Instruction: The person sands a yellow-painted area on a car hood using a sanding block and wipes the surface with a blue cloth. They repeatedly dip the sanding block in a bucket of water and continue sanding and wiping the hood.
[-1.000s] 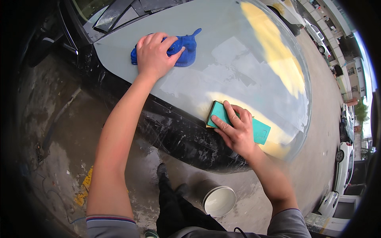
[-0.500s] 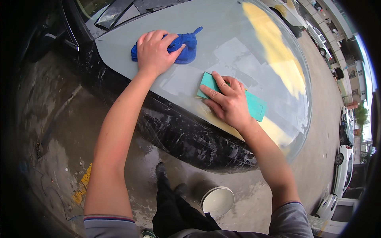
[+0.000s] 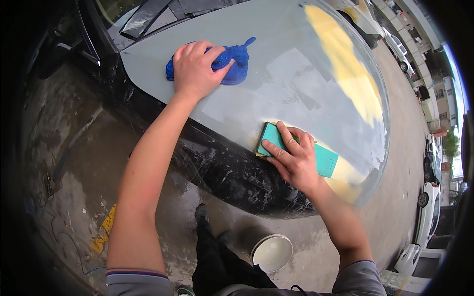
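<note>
A grey car hood [image 3: 222, 108] with pale yellow patches of filler or bare primer spreads out before me. My left hand [image 3: 197, 69] is closed over a crumpled blue cloth [image 3: 239, 61] and presses it on the hood's upper left part. In my right hand [image 3: 298, 158] is a long green sanding block [image 3: 326, 160], held by fingers and thumb and lying flat near the hood's near edge. A thin yellowish sheet edge shows under the block's left end; most of its underside is hidden.
Below the hood is a scuffed black fender [image 3: 222, 172]. A white bucket [image 3: 271, 252] stands on the wet concrete floor beside my feet. A hose or cable [image 3: 69, 241] lies at the lower left. Several parked cars [image 3: 428, 207] line the right side.
My right hand has slid the sanding block toward me and slightly right, down to the hood's near edge. The left hand and blue cloth stay nearly in place.
</note>
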